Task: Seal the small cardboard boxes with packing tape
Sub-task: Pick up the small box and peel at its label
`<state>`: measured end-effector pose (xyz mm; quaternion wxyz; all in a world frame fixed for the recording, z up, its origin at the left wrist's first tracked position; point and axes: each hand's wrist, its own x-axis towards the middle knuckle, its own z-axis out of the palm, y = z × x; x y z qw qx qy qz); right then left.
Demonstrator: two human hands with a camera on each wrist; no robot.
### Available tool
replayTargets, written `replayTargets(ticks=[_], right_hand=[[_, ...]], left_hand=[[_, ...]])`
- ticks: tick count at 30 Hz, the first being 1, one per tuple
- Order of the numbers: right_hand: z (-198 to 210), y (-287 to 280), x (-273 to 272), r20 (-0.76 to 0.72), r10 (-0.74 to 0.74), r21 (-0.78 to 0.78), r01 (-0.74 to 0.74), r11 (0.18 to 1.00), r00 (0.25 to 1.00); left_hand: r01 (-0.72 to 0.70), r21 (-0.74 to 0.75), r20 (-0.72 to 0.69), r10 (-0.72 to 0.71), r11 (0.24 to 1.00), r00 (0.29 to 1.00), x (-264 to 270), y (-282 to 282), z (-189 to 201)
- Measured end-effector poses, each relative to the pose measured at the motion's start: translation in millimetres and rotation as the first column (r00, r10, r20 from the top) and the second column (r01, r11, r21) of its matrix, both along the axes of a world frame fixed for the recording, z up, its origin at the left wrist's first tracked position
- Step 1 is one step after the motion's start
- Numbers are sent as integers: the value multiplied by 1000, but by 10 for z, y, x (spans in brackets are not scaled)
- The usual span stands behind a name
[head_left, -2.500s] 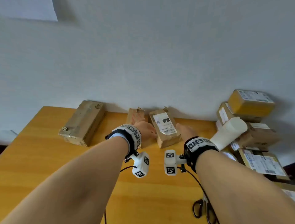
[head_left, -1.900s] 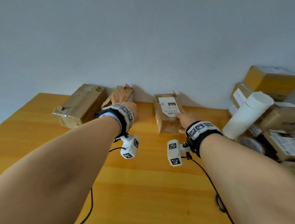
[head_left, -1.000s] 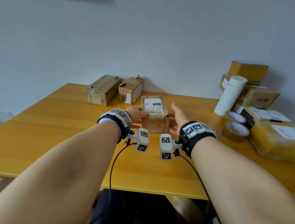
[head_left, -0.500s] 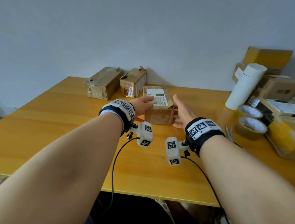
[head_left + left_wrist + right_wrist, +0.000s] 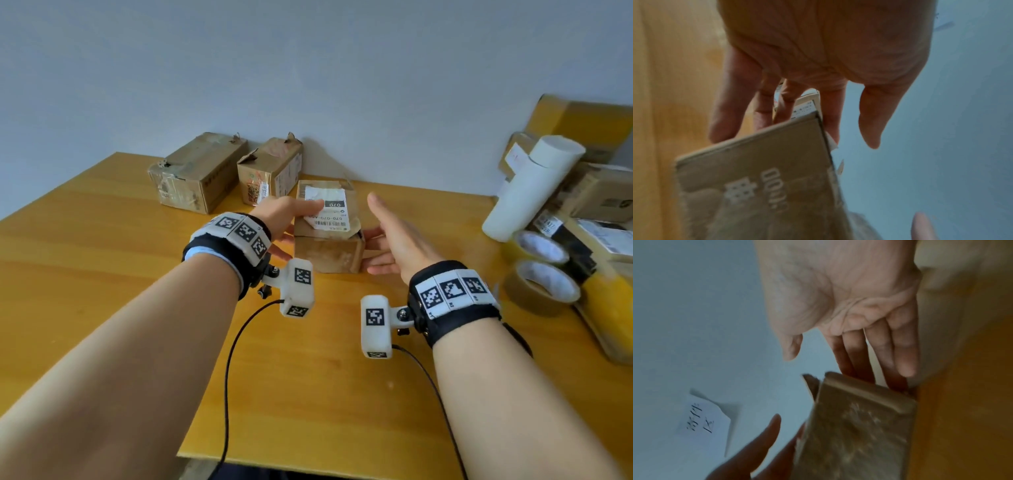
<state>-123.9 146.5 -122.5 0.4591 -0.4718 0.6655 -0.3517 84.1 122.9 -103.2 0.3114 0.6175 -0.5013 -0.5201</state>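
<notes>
A small cardboard box [image 5: 329,253] with a white shipping label on top stands on the yellow wooden table [image 5: 308,394]. My left hand [image 5: 287,216] lies against its left side with straight fingers, thumb reaching over the label. My right hand [image 5: 394,236] touches its right side with straight fingers, thumb raised clear. The left wrist view shows the left hand [image 5: 818,56] behind the box [image 5: 756,178]; the right wrist view shows the right hand [image 5: 838,296] beside the box [image 5: 859,426]. Two rolls of packing tape [image 5: 541,287] lie at the right.
Two more worn cardboard boxes [image 5: 198,171] [image 5: 270,171] stand by the wall at the back left. A white roll [image 5: 531,185] leans on a pile of parcels [image 5: 603,202] at the right. The table's near edge [image 5: 308,469] is close to me.
Both hands drew the labelled box from the wall toward the middle of the table. Over the last half second they have stayed on either side of it.
</notes>
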Motion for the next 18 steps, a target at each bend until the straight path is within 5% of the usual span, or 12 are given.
replayTargets(ticks=[18], right_hand=[[64, -208, -157, -35, 147, -8, -147, 989, 989]], left_hand=[[168, -126, -14, -171, 978, 985, 90, -267, -161]])
